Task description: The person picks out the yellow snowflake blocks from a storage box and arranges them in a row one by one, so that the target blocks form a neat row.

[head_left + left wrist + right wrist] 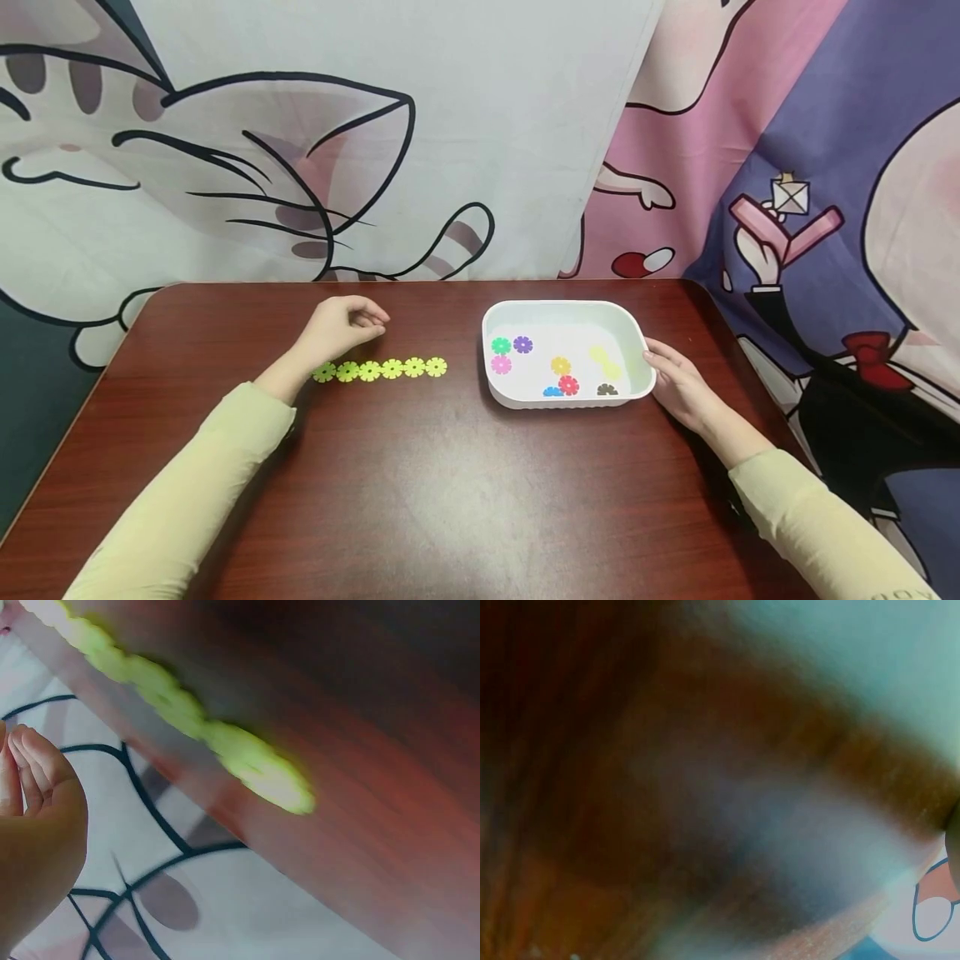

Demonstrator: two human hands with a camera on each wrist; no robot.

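A chain of several yellow-green flower-shaped discs (pixel 392 368) lies in a row on the brown table. My left hand (pixel 341 325) is just behind the chain's left part, palm turned inward, fingers loosely bent with nothing between them. In the left wrist view the chain (pixel 161 694) runs blurred across the table, beside the hand (pixel 41 795). On the right, my right hand (pixel 681 383) holds the right rim of a white plastic tray (pixel 491 379), thumb over the edge. Inside are loose discs: green (pixel 501 345), purple (pixel 522 344), pink (pixel 501 364), red (pixel 568 385) and others.
The brown wooden table (pixel 420 500) ends at a back edge close behind the tray. A cartoon-printed cloth (pixel 487 125) hangs right behind it and along the right side. The right wrist view is mostly blurred.
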